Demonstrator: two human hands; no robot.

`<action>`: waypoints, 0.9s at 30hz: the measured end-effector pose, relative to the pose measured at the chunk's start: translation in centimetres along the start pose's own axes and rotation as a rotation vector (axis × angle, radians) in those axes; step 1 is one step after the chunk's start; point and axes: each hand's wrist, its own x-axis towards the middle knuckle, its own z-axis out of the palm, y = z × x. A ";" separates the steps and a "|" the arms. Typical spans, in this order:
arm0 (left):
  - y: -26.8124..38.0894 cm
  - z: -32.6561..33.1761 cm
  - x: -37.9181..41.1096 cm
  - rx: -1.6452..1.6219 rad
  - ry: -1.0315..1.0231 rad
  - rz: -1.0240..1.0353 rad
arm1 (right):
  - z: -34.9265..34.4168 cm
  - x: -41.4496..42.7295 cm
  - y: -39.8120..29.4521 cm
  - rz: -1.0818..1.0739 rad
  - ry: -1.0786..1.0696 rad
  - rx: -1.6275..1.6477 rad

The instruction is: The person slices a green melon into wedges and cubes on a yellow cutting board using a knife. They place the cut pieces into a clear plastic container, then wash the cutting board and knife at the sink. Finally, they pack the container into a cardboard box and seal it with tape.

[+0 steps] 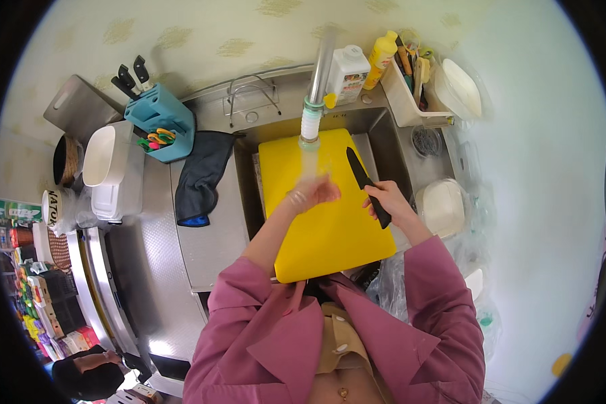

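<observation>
A yellow cutting board [328,227] lies tilted across the stainless steel sink [394,151]. Over its right part, my right hand [388,202] grips the handle of a black-bladed kitchen knife [358,166], whose tip points away from me. My left hand [315,194] is above the middle of the board, below the faucet's white flexible nozzle [310,126]. Water seems to run from the nozzle onto this hand; the fingers are blurred, and I see nothing held in them.
Left of the sink lie a dark cloth [202,182] and a blue knife block [164,121] with knives and scissors. A white jug [348,76], a yellow bottle [381,58] and a utensil bin [409,103] stand behind. A metal scrubber [426,140] and a bagged white container [440,208] are at right.
</observation>
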 end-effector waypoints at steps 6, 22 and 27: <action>-7.2 8.0 -5.0 1.722 -0.253 0.253 | -1.6 -1.4 0.0 -0.039 0.004 0.073; 7.5 1.1 -9.7 2.188 0.541 -0.242 | 8.8 7.0 5.4 -0.604 0.108 -1.147; 13.4 0.1 1.8 1.312 0.500 0.477 | 10.7 7.5 5.2 -0.692 0.068 -1.177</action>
